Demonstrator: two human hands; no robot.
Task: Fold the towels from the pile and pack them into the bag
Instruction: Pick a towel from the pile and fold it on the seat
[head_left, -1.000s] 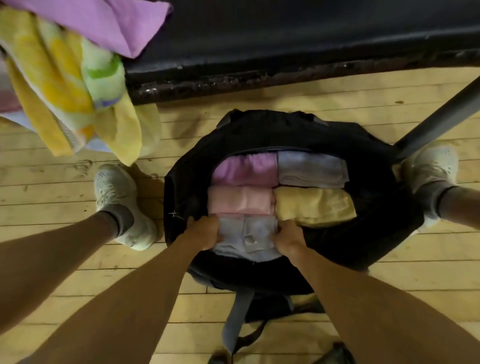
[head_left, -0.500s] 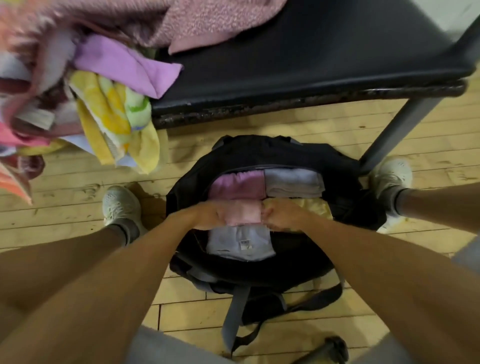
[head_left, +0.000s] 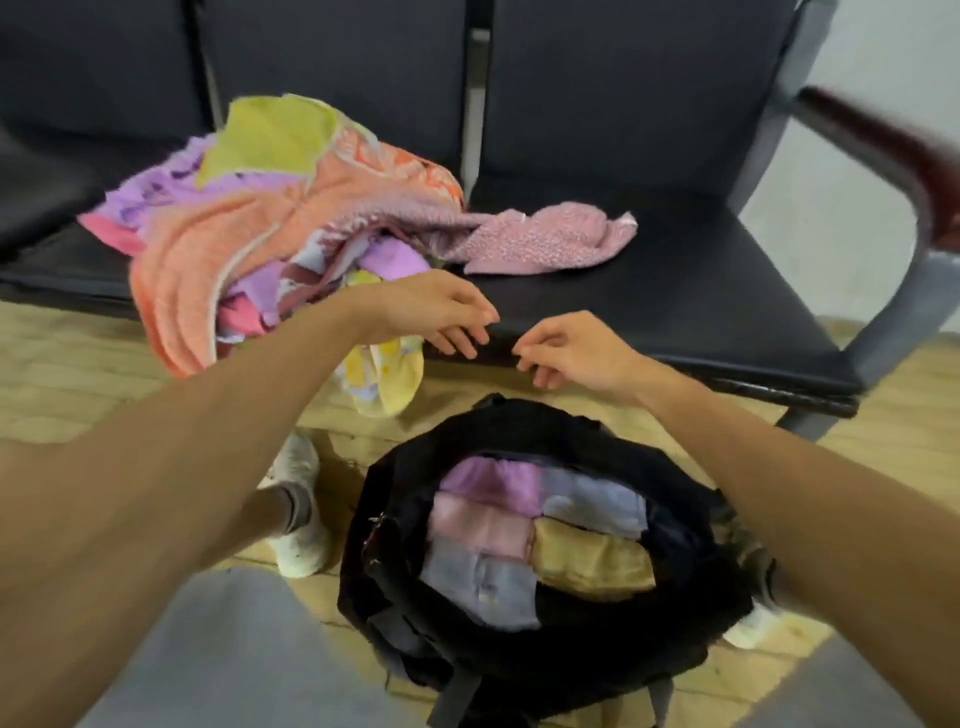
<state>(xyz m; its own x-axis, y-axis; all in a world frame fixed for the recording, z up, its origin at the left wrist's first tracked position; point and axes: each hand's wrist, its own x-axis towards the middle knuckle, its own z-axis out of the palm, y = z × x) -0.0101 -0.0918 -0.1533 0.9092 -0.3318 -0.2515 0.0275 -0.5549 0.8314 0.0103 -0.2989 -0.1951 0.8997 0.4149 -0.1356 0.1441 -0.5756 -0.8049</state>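
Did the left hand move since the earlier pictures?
Yes. The left hand has left the black bag and now hangs beyond it, at the front edge of the bench seat, holding nothing.

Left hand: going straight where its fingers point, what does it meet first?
Likely the right hand: the left hand points sideways at its fingertips, with a gap between them, both over the seat edge. Depth is unclear, so it might pass beside.

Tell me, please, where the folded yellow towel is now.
Head view, lower centre: the folded yellow towel lies in the black bag, right side, touching the pink towel on its left.
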